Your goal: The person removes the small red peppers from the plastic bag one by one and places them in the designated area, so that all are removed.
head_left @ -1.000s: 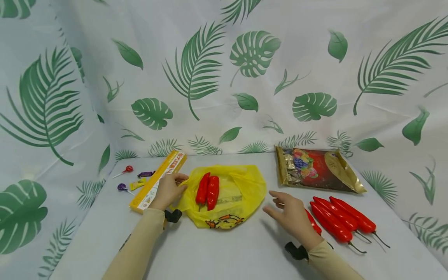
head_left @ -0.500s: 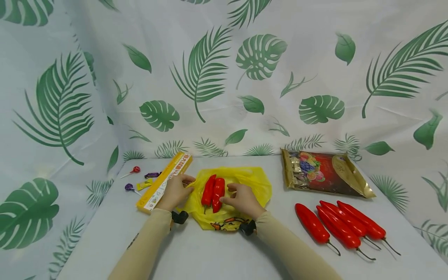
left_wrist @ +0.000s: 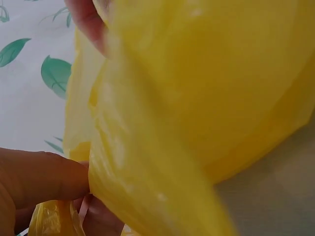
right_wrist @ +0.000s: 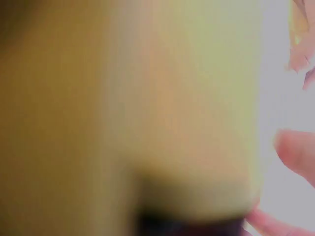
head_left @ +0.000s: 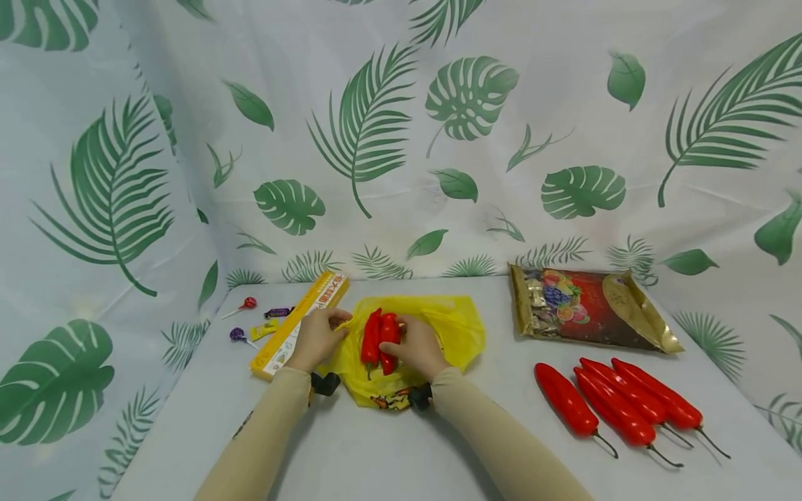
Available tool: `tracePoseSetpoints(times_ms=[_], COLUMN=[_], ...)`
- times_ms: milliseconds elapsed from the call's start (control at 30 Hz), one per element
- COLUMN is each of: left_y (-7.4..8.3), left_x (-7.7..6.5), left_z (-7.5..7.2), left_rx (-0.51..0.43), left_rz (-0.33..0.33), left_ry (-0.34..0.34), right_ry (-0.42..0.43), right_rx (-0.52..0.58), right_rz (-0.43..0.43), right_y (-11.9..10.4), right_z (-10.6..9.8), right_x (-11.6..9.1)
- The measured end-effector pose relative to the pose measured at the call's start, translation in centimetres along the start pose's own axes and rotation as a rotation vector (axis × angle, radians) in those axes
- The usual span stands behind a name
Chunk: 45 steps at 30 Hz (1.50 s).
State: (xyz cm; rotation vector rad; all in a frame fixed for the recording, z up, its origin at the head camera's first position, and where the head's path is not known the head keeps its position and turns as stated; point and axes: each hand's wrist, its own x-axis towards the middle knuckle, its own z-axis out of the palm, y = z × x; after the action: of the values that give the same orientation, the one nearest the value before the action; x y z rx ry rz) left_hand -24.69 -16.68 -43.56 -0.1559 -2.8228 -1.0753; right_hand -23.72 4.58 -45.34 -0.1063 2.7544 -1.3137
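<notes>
A yellow plastic bag point(head_left: 462, 325) lies spread open on the white table, with two red chili peppers in it. My left hand point(head_left: 315, 339) pinches the bag's left edge; the left wrist view shows the thumb point(left_wrist: 54, 178) against the yellow plastic point(left_wrist: 142, 162). Inside the bag, my right hand point(head_left: 422, 346) grips the right-hand chili pepper point(head_left: 388, 327), thumb across its front. The other chili pepper point(head_left: 371, 341) lies close beside it on the left. Most of the right wrist view is blurred, so the grip is hidden there.
Several red chili peppers point(head_left: 617, 410) lie on the table at the right. Behind them is a gold and red candy packet point(head_left: 589, 309). To the left are a yellow-white box point(head_left: 301, 323), two lollipops, including a purple one point(head_left: 238, 335), and small wrapped candies point(head_left: 265, 328).
My right hand has moved left from beside the loose peppers into the bag and closed on the right-hand chili pepper. The left hand keeps its hold on the bag's edge.
</notes>
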Motion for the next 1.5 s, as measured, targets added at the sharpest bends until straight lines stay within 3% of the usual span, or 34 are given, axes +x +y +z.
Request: tracePoseSetpoints(times_ms=[267, 400, 667, 1000, 1267, 1500], left_y=[0.0, 0.1, 0.2, -1.0, -0.8, -0.9], left_x=[0.2, 0.1, 0.2, -0.1, -0.9, -1.3], left_z=[0.4, 0.5, 0.7, -0.3, 0.1, -1.0], left_rx=[-0.031, -0.038, -0.041, -0.049, -0.064, -0.046], left_rz=[-0.011, -0.006, 0.016, -0.02, -0.015, -0.02], left_ry=[-0.022, -0.021, -0.008, 0.015, -0.023, -0.017], right_ry=[0.007, 0.018, 0.026, -0.009, 0.051, 0.09], right_rx=[0.069, 0.046, 0.04, 0.091, 0.007, -0.223], right_rz=[0.017, 0.01, -0.029, -0.124, -0.059, -0.047], right_y=[-0.6, -0.8, -0.7, 1.2, 4.8, 8.2], right_z=[1.2, 1.7, 1.0, -3.2, -8.2, -11.4], right_x=[0.4, 0.4, -0.2, -4.0, -8.5, -11.8])
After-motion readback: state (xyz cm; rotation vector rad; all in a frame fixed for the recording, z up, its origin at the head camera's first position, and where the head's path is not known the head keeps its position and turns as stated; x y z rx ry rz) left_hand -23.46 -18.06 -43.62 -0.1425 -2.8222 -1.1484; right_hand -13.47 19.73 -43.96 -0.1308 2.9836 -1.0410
